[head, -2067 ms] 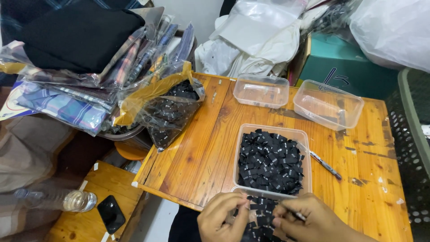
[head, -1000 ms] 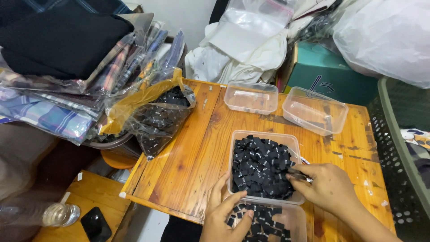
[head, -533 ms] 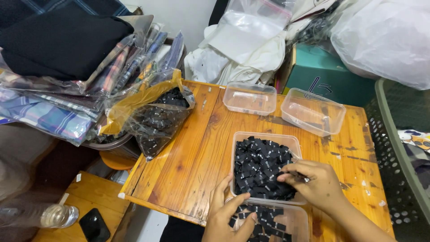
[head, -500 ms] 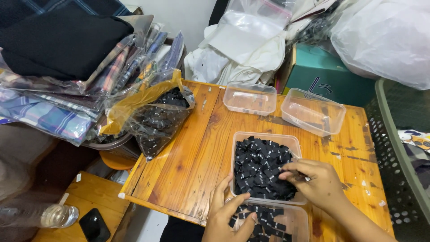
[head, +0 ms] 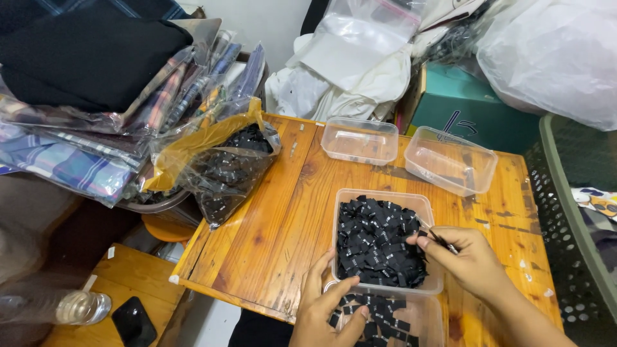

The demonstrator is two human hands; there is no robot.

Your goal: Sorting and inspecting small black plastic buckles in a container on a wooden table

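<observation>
We are working at the wooden desk (head: 270, 218), with both hands over two clear containers of small black fabric labels. The upper container (head: 384, 241) is sitting on the desk directly ahead of us and is heaped with black labels (head: 379, 241). The lower container (head: 392, 321) is lying at the near desk edge, just below the upper one, and is holding a thinner layer of the same labels.

Our right hand (head: 472, 260) is resting at the right rim of the upper container. Its grip is pinched together on a thin dark tool (head: 443, 242), whose tip is pointing toward the label heap; the thumb is touching the labels at the heap's right edge.

Our left hand (head: 324, 308) is lying at the left end of the lower container, fingers spread apart and holding nothing we can make out, with the fingertips touching labels in that container and the near left corner of the upper one.

Two empty clear containers (head: 360, 140) (head: 450, 159) are standing side by side at the far desk edge, well apart from both hands. A plastic bag of black labels (head: 225, 170) is leaning over the left desk edge beside stacked packaged fabrics (head: 96, 96).
</observation>
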